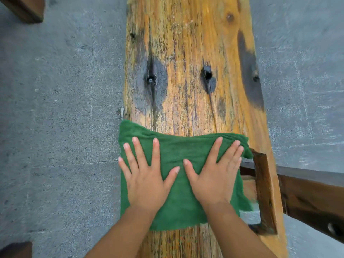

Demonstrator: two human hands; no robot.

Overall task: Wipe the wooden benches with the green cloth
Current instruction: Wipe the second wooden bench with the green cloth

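Observation:
A weathered orange-brown wooden bench (186,62) runs away from me down the middle of the view, with dark stains and knot holes. A green cloth (181,207) lies spread flat across its near part and hangs a little over the left edge. My left hand (147,181) presses flat on the cloth's left half, fingers spread. My right hand (214,179) presses flat on its right half, thumb near the left thumb. Neither hand grips the cloth.
A dark wooden beam (307,198) meets the bench's right edge at a rectangular cut-out (250,215) beside the cloth. Grey concrete floor (55,108) lies on both sides. Dark wooden pieces show at the top left (26,8) and bottom left (16,249) corners.

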